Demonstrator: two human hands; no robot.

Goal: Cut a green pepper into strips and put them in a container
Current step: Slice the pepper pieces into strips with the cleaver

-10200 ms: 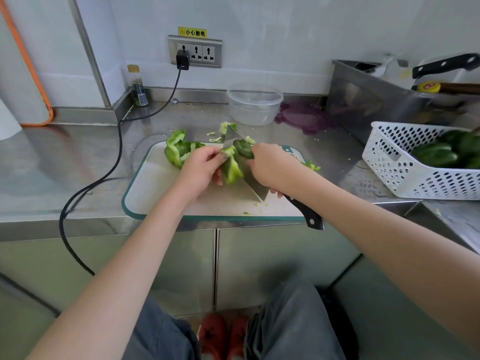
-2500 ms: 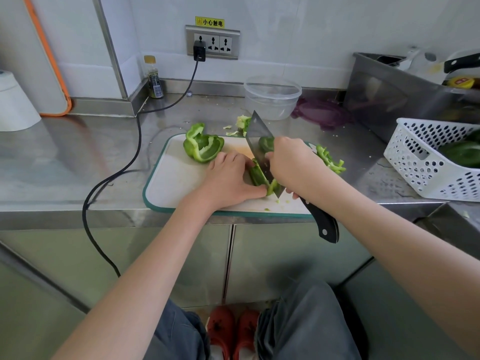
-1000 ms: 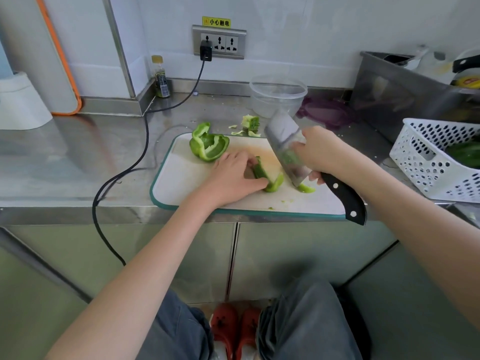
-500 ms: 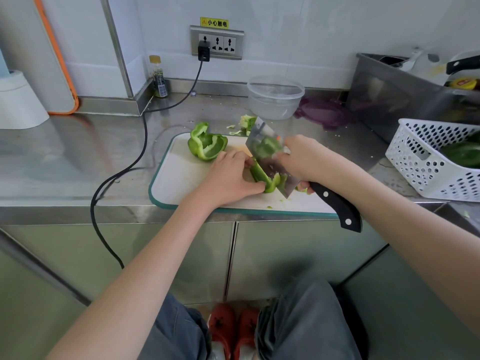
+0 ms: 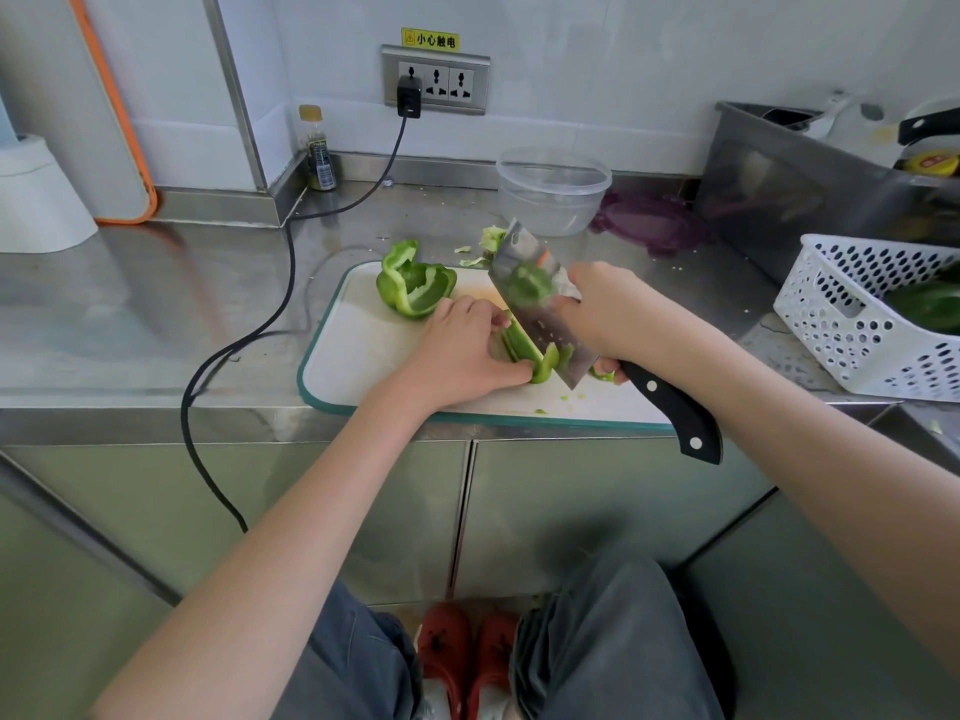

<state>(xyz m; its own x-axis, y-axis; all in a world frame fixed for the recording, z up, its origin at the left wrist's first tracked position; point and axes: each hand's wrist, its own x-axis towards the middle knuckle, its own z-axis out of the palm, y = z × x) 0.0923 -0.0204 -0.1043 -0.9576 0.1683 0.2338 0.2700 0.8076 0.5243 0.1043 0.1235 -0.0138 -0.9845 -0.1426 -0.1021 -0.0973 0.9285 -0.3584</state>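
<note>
Counter: a steel worktop along a white wall, with cabinet doors below it.
Metal bin: at the far right against the wall, with kitchen tools inside; what they are is hard to tell.
Basket: white and perforated, on the right of the counter, with dark green peppers in it.
Cutting board: white with a green rim, at the front edge of the counter, between the two arms.
Container: a clear plastic tub behind the board, near the wall; nothing shows inside it. A purple lid lies just to its right.
Cable: black, running from a plug in the wall socket across the counter and over the front edge.
Knife: a broad cleaver with a black handle, tilted, its edge down in the pepper piece.
Right hand: wrapped round the knife where blade meets handle.
Left hand: fingers curled, pressing the pepper piece down on the board, thumb tip at its near end.
Pepper half: hollow, uncut, at the far left of the board.
Pepper piece: under the left fingers, touching the blade; a cut strip lies on the blade's right.
Scraps: pale green trimmings on the counter just past the board's far edge.
Bottle: small, in the wall corner.
</note>
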